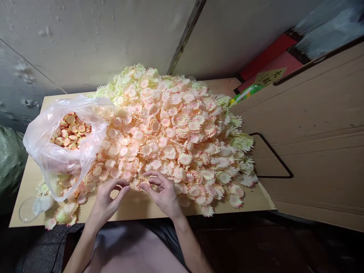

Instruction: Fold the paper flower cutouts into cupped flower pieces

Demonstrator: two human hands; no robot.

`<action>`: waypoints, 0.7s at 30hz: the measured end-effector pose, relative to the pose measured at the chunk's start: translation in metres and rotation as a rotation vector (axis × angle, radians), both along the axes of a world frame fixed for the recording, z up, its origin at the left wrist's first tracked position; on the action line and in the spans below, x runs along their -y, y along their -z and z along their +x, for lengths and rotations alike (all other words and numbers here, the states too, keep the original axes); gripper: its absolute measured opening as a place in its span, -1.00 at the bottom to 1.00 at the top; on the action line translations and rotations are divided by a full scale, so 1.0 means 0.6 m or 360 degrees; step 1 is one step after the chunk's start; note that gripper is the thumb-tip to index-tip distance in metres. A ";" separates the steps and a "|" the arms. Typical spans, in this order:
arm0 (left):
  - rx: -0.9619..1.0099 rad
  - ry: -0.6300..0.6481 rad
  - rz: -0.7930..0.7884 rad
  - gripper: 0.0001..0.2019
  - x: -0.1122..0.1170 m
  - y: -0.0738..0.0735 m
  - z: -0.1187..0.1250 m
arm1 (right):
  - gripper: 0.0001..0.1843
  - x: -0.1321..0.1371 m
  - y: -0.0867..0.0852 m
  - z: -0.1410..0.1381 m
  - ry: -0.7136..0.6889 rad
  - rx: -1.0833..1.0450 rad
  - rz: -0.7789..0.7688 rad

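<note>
A big heap of small pink, peach and cream artificial flower heads (173, 132) covers most of a wooden table (136, 208). My left hand (109, 199) hovers at the heap's near edge with fingers curled into a pinch; what it holds, if anything, is too small to make out. My right hand (162, 191) is beside it, fingers bent and pinching at a flower head (135, 184) at the edge of the pile. The fingertips of both hands almost meet.
A clear plastic bag (61, 151) with red-and-yellow flower centres inside lies on the table's left. A clear glass (30, 209) lies at the near left corner. Large cardboard sheets (313, 132) stand to the right; grey walls stand behind.
</note>
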State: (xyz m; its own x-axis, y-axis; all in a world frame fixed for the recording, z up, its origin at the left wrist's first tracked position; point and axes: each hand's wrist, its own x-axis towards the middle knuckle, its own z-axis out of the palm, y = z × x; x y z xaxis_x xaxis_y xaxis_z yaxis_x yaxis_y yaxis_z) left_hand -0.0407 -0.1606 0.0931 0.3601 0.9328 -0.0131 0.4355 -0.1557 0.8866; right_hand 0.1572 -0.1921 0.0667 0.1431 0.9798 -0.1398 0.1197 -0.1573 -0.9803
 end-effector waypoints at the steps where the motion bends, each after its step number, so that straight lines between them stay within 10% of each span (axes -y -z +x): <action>1: 0.0003 0.0005 -0.0002 -0.87 -0.001 -0.001 0.002 | -0.70 0.000 0.000 -0.001 -0.0003 0.0000 0.0008; 21: 0.0198 0.0234 -0.0197 -0.79 -0.014 -0.008 0.028 | -0.59 -0.003 -0.003 -0.009 -0.0194 -0.0052 0.0167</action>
